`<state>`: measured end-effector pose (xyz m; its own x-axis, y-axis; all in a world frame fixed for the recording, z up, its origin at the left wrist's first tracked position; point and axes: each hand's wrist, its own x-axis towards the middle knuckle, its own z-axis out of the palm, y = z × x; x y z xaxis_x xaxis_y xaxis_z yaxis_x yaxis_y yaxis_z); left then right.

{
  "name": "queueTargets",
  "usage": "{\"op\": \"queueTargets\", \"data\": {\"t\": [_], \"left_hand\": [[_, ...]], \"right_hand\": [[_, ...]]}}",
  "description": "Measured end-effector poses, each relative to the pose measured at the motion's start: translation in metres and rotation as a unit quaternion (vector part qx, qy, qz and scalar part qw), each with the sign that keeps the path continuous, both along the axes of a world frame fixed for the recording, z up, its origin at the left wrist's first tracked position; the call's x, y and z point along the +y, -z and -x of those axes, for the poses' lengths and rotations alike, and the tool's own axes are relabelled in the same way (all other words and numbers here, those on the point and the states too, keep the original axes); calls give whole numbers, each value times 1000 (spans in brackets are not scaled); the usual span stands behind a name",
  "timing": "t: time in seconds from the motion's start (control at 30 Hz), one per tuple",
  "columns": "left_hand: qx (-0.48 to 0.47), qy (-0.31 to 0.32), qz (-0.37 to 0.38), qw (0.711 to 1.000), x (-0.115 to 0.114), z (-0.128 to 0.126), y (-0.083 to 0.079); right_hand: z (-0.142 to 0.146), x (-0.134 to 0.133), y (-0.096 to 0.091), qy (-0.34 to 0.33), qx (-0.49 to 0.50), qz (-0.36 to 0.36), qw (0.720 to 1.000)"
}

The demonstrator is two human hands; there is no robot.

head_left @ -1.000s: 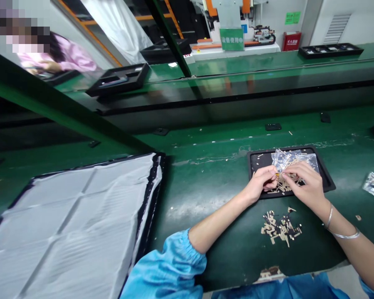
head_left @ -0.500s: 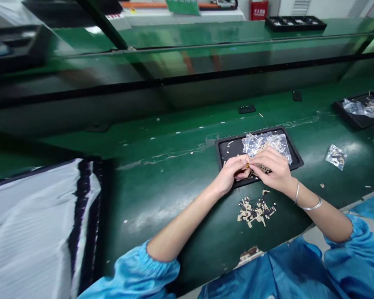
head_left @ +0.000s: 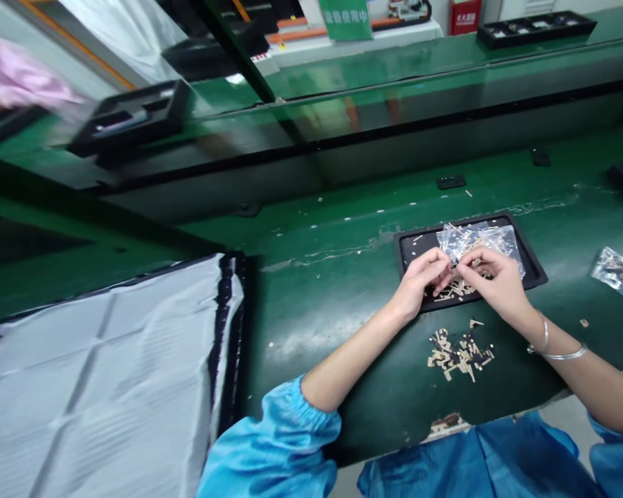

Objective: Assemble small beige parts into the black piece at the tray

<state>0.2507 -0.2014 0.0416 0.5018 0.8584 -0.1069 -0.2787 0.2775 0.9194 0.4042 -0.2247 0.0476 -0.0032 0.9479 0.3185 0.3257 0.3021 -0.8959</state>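
Over a shallow black tray (head_left: 537, 277), my left hand (head_left: 419, 278) is closed, thumb and fingers curled together. Beside it my right hand (head_left: 500, 280) is closed too, thumb against forefinger in a pinch. A small gap separates the fingertips of the two hands. Whatever they hold is too small to make out. Inside the tray lie clear plastic bags (head_left: 506, 243) and many small tan strips (head_left: 449, 293), partly hidden by the hands. A loose pile of small tan and black pieces (head_left: 462, 354) sits on the green table in front of the tray.
On the left lies a stack covered with a white sheet (head_left: 150, 366). A small clear bag of parts (head_left: 615, 271) is at the right. Two flat black pieces (head_left: 450, 182) lie behind the tray. Across the raised shelf, a pink sleeve (head_left: 25, 72) of another person shows near a black tray (head_left: 135, 114).
The view has swung left, so everything sits further right. My fingertips, together before around a small yellow thing, are now slightly apart, and the yellow thing no longer shows.
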Motion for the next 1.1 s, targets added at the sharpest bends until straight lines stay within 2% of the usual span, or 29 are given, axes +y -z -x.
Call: {"op": "queueTargets", "data": {"t": [0.07, 0.17, 0.33, 0.53, 0.8, 1.1], "left_hand": [[3, -1, -8, 1000, 0, 1, 0], [4, -1, -13, 1000, 0, 2, -1], [-11, -9, -9, 1000, 0, 0, 0], [-30, 7, -5, 1000, -1, -1, 2], [-41, 56, 13, 998, 1, 1, 4], [-47, 56, 8, 997, 2, 1, 4]], "right_hand": [[-2, 3, 4, -8, 73, 56, 996], [-4, 8, 8, -33, 136, 100, 985], [-3, 8, 4, -60, 150, 135, 978], [-8, 4, -1, -69, 179, 234, 953], [-14, 5, -2, -119, 185, 277, 935], [-14, 5, 1, -110, 193, 279, 934]]}}
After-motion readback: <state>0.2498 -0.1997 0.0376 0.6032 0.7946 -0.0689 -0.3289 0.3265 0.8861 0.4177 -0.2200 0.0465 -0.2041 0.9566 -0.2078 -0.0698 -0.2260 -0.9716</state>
